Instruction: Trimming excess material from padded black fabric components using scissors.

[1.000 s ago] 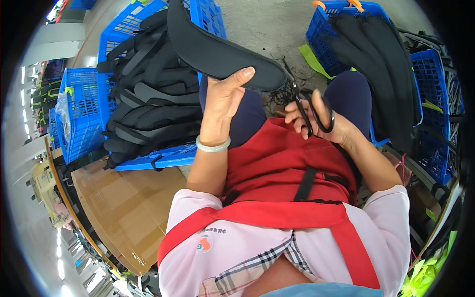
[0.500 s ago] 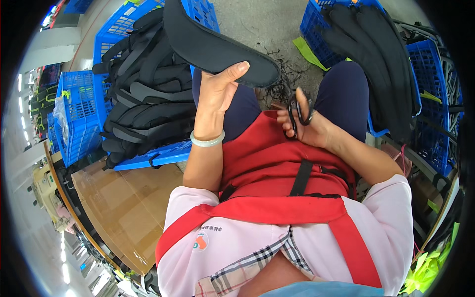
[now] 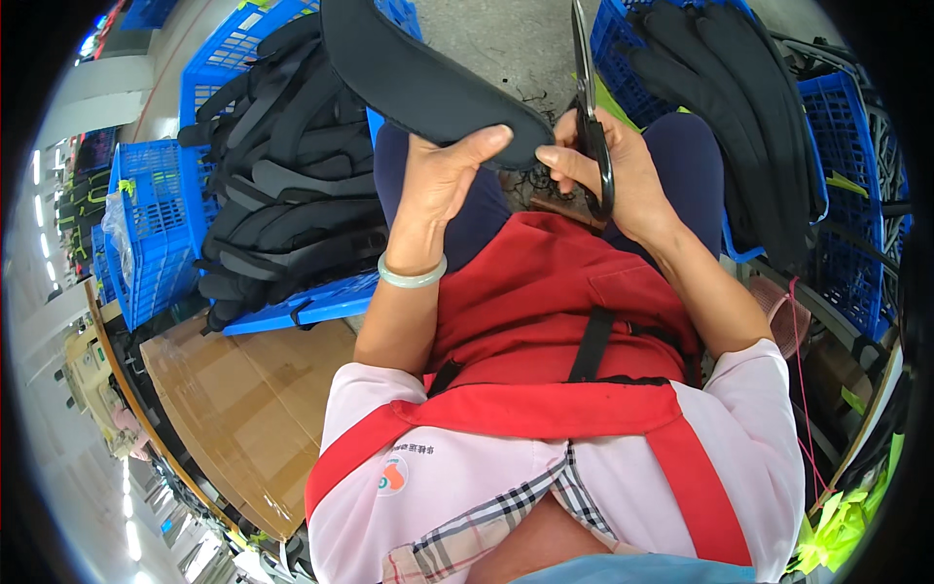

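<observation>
Since the last look, the right hand (image 3: 628,185) has come up from over the apron (image 3: 525,292) to the rounded tip of the pad (image 3: 428,88), and the scissors (image 3: 587,97) have swung upright, blades pointing away from the wearer. The left hand (image 3: 443,180) and the pad have barely shifted.

I have the pad raised above the knees (image 3: 686,165), between the left crate (image 3: 341,307) and the right crate (image 3: 611,68); its far end overlaps the left crate in view. The left hand is clasping it close to the tip, thumb flat on top, fingers mostly hidden underneath. The right hand is wrapped around the scissors' handles while its thumb meets the pad's tip. Whether that thumb and forefinger pinch the edge or something thin on it, I cannot tell, nor whether the blades are fully together.

As I judge it, the step is fingertip work at that tip, and it goes best with the left hand as a steady clamp: firm enough that the tip does not sag, light enough not to crease it. I would let only the right thumb and forefinger do the fine work, the other fingers curled on the handles so the blades cannot swing toward the pad's face. For any cut, I would lay the blades flat along the edge, clear of the stitching
</observation>
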`<state>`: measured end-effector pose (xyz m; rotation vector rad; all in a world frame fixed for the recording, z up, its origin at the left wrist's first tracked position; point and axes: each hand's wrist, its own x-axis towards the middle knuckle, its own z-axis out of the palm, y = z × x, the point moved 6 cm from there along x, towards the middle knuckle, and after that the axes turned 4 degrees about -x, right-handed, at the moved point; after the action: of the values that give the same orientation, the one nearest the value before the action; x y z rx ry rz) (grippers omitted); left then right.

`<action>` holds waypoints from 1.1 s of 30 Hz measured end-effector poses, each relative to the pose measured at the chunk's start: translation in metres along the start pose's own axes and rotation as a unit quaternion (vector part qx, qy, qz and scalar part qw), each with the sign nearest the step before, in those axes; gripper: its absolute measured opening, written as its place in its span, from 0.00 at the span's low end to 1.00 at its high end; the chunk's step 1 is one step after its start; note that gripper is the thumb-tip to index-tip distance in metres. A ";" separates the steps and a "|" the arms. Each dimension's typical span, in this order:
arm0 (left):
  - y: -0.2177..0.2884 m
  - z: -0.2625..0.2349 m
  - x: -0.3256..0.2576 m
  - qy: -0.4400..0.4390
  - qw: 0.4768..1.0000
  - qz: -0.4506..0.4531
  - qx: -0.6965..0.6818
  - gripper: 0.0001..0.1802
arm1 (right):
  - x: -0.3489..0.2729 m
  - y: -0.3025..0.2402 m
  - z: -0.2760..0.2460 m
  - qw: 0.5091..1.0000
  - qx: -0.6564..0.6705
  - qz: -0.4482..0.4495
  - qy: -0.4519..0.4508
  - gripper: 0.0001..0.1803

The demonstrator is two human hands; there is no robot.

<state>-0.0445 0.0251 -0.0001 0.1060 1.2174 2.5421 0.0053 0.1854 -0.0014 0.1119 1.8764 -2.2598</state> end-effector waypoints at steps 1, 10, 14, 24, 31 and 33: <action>-0.001 0.001 -0.001 0.001 1.000 0.001 0.002 0.12 | 0.003 -0.005 0.007 0.999 0.019 -0.027 -0.006 0.11; 0.004 -0.017 0.001 0.012 1.000 0.020 -0.013 0.12 | -0.021 -0.012 -0.015 0.966 -0.241 0.029 -0.085 0.28; 0.005 -0.013 0.002 -0.016 1.000 0.001 0.001 0.13 | -0.032 -0.006 -0.024 0.933 -0.324 0.091 -0.129 0.45; -0.002 -0.006 -0.003 -0.039 0.998 -0.021 0.032 0.15 | -0.027 -0.022 -0.009 0.909 -0.384 0.056 -0.149 0.39; 0.002 -0.005 -0.002 -0.050 0.999 -0.006 0.003 0.14 | -0.029 -0.023 -0.009 0.893 -0.421 0.043 -0.150 0.39; 0.001 -0.005 -0.001 -0.060 0.998 -0.010 0.007 0.14 | -0.028 -0.016 -0.011 0.895 -0.416 0.065 -0.146 0.38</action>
<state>-0.0446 0.0208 -0.0026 0.2446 1.1847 2.4704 0.0283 0.2023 0.0170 -0.2131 2.3701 -1.1421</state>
